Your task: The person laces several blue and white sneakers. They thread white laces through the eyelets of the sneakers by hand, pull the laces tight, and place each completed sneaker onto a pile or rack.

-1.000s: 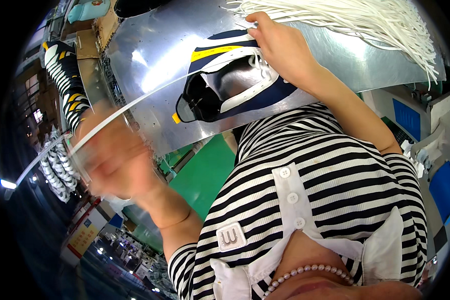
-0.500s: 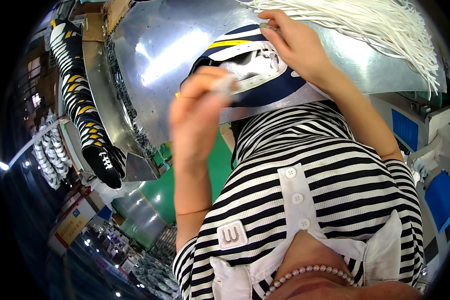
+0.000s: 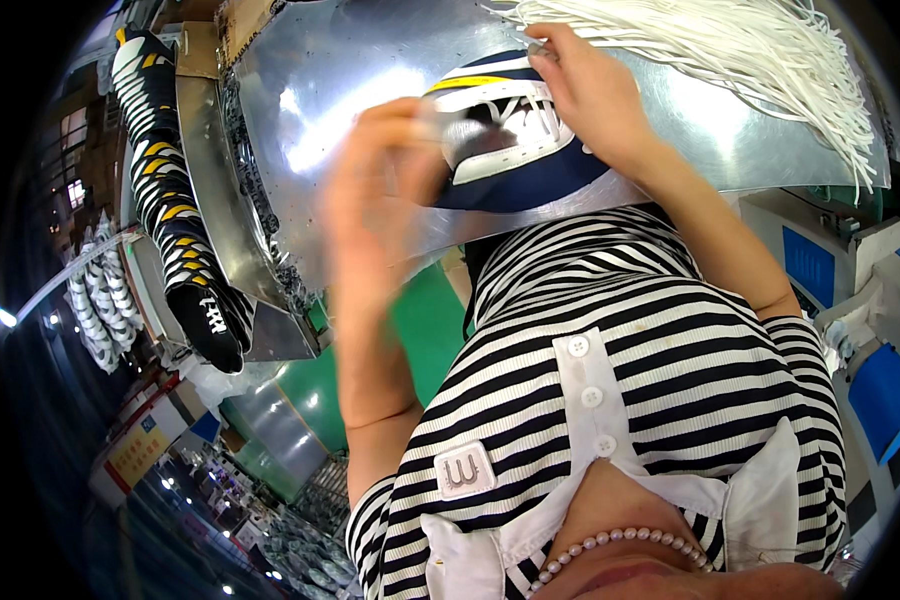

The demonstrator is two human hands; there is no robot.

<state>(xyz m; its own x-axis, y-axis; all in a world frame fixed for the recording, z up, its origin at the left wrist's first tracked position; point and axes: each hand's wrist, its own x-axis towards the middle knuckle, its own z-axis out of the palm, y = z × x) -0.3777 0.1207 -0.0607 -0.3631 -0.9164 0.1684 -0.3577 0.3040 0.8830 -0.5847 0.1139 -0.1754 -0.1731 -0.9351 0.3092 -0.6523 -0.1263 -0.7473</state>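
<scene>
A navy shoe upper [image 3: 530, 185] with white and yellow stripes lies on the metal tabletop [image 3: 315, 215] in front of me. White lace [image 3: 518, 122] crosses its white eyelet facing near the toe; its opening faces up. My right hand [image 3: 598, 100] is closed at the toe end, fingers curled over the far edge; the palm covers part of the toe. My left hand [image 3: 385, 165] is smeared by motion beside the heel end. A pale blur shows at its fingertips, but what it is, and whether it is held, is not visible.
A thick bundle of white laces [image 3: 740, 75] spreads over the far right of the tabletop. At the left, a long row of nested navy, white and yellow shoe uppers [image 3: 160, 190] stands beside a metal side panel [image 3: 215, 190]. Blue panels [image 3: 885, 400] are at the right.
My left hand has moved slightly left and blurred more; the white piece seen at its fingers is now indistinct. Dark gaps show inside the upper's opening. My right hand has barely shifted.
</scene>
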